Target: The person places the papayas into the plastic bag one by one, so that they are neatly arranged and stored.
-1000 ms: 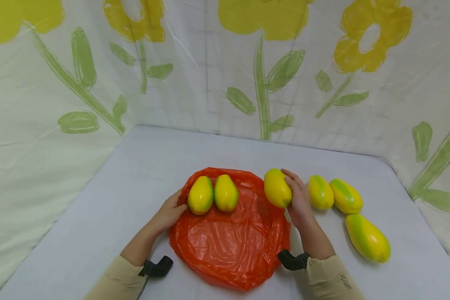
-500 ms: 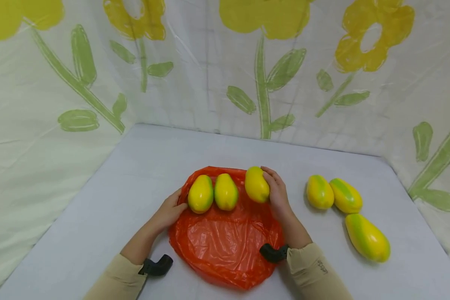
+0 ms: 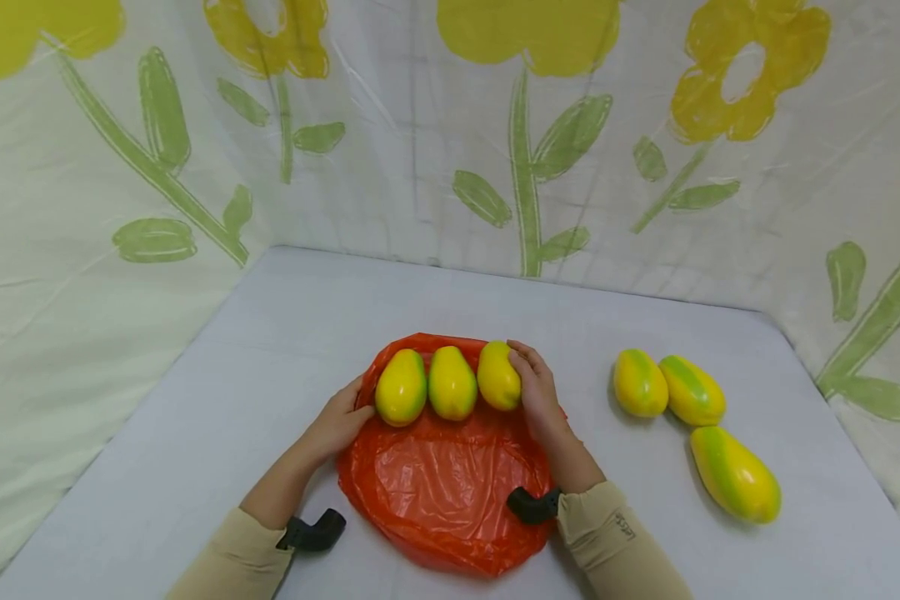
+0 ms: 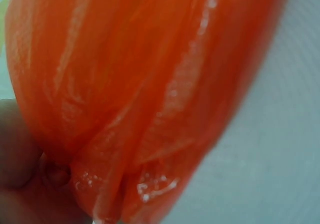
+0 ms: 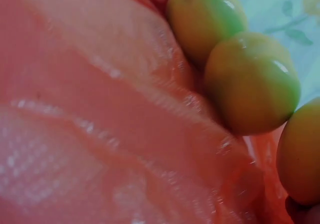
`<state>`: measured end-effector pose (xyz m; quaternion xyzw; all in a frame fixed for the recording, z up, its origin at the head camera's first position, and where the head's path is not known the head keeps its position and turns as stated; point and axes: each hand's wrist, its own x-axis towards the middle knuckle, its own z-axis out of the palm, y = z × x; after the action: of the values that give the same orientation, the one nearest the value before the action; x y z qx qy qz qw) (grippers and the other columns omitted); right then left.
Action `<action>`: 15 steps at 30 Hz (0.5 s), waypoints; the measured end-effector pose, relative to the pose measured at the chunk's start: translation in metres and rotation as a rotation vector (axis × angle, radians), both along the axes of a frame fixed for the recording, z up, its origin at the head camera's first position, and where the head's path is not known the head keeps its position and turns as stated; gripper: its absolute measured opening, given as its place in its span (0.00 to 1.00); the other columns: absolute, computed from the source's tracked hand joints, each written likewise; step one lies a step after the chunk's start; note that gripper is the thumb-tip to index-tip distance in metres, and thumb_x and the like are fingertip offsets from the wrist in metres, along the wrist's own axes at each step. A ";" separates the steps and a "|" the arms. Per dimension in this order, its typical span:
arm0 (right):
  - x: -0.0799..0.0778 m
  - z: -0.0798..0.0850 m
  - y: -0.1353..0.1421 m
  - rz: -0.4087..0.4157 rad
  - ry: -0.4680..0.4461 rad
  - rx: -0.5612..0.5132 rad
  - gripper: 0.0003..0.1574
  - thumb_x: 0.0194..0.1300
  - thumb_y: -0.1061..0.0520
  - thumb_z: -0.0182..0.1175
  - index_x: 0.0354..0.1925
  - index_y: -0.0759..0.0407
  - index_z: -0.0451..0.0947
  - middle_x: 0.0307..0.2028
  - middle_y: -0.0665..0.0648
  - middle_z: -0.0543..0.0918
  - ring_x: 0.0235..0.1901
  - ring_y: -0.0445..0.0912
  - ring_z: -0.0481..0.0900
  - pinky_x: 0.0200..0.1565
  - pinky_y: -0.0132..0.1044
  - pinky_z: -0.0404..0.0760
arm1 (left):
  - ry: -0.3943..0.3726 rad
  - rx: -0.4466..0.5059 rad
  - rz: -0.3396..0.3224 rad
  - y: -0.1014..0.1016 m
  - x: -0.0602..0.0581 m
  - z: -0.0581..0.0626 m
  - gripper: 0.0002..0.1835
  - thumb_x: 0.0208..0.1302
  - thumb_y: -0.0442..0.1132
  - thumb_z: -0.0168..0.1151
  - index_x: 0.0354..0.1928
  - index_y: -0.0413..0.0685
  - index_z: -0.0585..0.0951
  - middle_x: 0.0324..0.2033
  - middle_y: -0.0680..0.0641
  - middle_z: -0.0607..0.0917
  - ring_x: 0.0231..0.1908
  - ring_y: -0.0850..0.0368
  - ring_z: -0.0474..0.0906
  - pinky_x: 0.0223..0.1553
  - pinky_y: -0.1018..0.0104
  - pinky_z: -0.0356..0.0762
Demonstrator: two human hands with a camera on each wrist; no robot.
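Plainly, an open red plastic bag [image 3: 446,492] sits on the pale worktop [image 3: 285,325], and the clock directions here are read from its middle in the head view. At 10 o'clock the left hand [image 3: 341,421] pinches the bag's rim, thumb towards the inside; the left wrist view shows the film bunched beside its digits. At 2 o'clock the right hand [image 3: 537,392] holds the third fruit [image 3: 498,379], fingers curled round its outer side, over the bag at 1 o'clock; whether that fruit bears on the plastic I cannot tell. Two more yellow-green fruits lie inside the bag, the first fruit [image 3: 401,390] at 11 o'clock and the second fruit [image 3: 452,385] at 12, side by side, with the held one just beside the second. Outside the bag, on the worktop, a fourth fruit [image 3: 641,385] and a fifth fruit [image 3: 692,392] adjoin between 2 and 3 o'clock, and a sixth fruit [image 3: 737,477] lies tilted at 3. Beige sleeves [image 3: 232,554] reach in from 5 and 7 o'clock, and a flower-printed curtain [image 3: 390,167] hangs at 12.
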<state>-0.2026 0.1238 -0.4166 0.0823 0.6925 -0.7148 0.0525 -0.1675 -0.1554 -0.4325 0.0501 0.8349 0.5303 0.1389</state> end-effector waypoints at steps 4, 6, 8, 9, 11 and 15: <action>-0.001 -0.003 -0.002 -0.008 0.025 0.045 0.27 0.71 0.49 0.42 0.64 0.56 0.63 0.59 0.57 0.69 0.51 0.49 0.67 0.52 0.36 0.67 | -0.007 0.004 0.006 0.000 0.000 -0.001 0.32 0.65 0.33 0.43 0.72 0.45 0.52 0.69 0.40 0.61 0.66 0.43 0.61 0.63 0.46 0.64; 0.000 -0.005 -0.002 -0.007 0.037 0.078 0.26 0.71 0.49 0.43 0.64 0.55 0.64 0.59 0.57 0.69 0.51 0.50 0.67 0.52 0.37 0.67 | -0.009 0.005 0.009 0.000 0.000 -0.001 0.32 0.65 0.33 0.43 0.72 0.45 0.52 0.69 0.40 0.61 0.67 0.43 0.60 0.63 0.46 0.64; 0.000 -0.007 -0.002 0.002 0.050 0.117 0.26 0.71 0.49 0.44 0.64 0.54 0.64 0.60 0.57 0.69 0.52 0.51 0.67 0.53 0.39 0.67 | -0.005 0.004 0.006 0.000 0.000 -0.002 0.32 0.65 0.32 0.42 0.72 0.44 0.51 0.69 0.40 0.60 0.67 0.42 0.59 0.63 0.46 0.63; 0.001 -0.007 -0.002 0.006 0.056 0.133 0.26 0.71 0.49 0.44 0.64 0.54 0.64 0.60 0.57 0.69 0.52 0.51 0.67 0.54 0.39 0.67 | -0.004 0.004 0.004 0.000 0.000 -0.001 0.33 0.65 0.32 0.42 0.72 0.44 0.51 0.69 0.40 0.60 0.67 0.42 0.58 0.63 0.46 0.63; 0.002 -0.009 -0.002 0.015 0.064 0.160 0.27 0.70 0.49 0.44 0.65 0.54 0.63 0.61 0.57 0.69 0.52 0.51 0.67 0.53 0.39 0.68 | -0.003 0.002 0.000 0.000 0.000 -0.001 0.33 0.65 0.32 0.42 0.72 0.44 0.51 0.69 0.40 0.59 0.68 0.42 0.58 0.63 0.46 0.63; 0.002 -0.012 -0.002 0.027 0.071 0.187 0.27 0.71 0.49 0.44 0.65 0.54 0.63 0.61 0.57 0.68 0.52 0.52 0.67 0.50 0.37 0.68 | 0.001 -0.002 -0.002 0.000 0.000 0.000 0.32 0.65 0.32 0.43 0.72 0.44 0.51 0.69 0.40 0.59 0.68 0.42 0.57 0.63 0.46 0.62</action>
<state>-0.2003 0.1219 -0.4284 0.0522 0.7587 -0.6487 0.0296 -0.1674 -0.1553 -0.4326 0.0508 0.8354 0.5293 0.1390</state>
